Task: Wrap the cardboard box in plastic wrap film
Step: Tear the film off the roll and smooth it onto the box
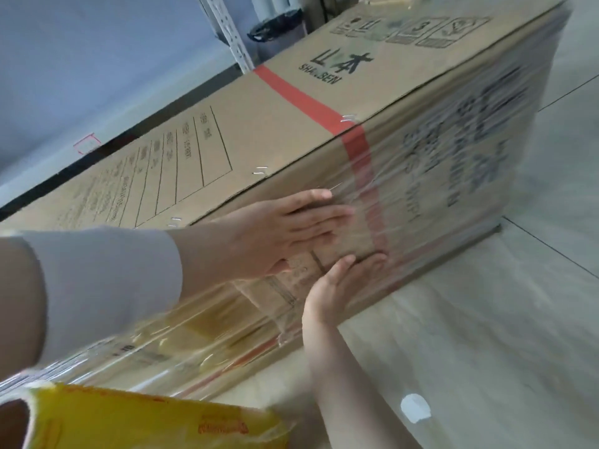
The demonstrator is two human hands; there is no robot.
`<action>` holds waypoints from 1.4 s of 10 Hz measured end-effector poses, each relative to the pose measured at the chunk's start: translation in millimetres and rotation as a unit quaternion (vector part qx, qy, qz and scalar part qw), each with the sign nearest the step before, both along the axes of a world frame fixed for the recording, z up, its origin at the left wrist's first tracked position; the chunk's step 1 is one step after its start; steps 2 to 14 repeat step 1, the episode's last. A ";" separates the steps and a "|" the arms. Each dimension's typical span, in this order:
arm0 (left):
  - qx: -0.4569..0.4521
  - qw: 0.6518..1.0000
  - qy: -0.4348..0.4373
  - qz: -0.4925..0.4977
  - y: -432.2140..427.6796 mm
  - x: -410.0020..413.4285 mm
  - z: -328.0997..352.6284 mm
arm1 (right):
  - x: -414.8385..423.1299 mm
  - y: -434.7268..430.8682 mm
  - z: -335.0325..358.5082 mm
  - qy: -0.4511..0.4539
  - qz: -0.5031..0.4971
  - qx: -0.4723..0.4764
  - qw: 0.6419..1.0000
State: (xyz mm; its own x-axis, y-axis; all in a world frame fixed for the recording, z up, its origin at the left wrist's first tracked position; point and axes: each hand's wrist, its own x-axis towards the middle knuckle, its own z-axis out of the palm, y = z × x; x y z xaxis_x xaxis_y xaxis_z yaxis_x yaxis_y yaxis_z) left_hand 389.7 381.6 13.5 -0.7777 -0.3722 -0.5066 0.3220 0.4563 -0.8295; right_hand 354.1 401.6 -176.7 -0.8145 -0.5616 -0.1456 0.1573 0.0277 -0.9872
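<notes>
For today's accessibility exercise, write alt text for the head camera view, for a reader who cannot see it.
Two bare hands, left hand above right hand, press clear plastic wrap film flat against the side of a long cardboard box lying on a pale tiled floor. A yellow-labelled film roll sits at the lower left.

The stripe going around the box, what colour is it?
Red. The stripe crosses the cardboard box in the head view.

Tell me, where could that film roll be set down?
The tiled floor right of the cardboard box is bare. The box top looks free too. The box's near side is crowded: left hand, right hand and plastic film.
</notes>
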 end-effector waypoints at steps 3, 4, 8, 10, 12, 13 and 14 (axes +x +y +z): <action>0.030 0.996 0.054 0.064 9.7 -7.5 5.7 | -31.7 24.1 15.8 -0.035 0.055 0.020 0.998; 0.030 0.996 0.054 0.064 9.7 -7.5 5.7 | -31.7 24.1 15.8 -0.035 0.055 0.020 0.998; 0.030 0.996 0.054 0.064 9.7 -7.5 5.7 | -31.7 24.1 15.8 -0.035 0.055 0.020 0.998; 0.030 0.996 0.054 0.064 9.7 -7.5 5.7 | -31.7 24.1 15.8 -0.035 0.055 0.020 0.998; 0.030 0.996 0.054 0.064 9.7 -7.5 5.7 | -31.7 24.1 15.8 -0.035 0.055 0.020 0.998; 0.030 0.996 0.054 0.064 9.7 -7.5 5.7 | -31.7 24.1 15.8 -0.035 0.055 0.020 0.998; 0.030 0.996 0.054 0.064 9.7 -7.5 5.7 | -31.7 24.1 15.8 -0.035 0.055 0.020 0.998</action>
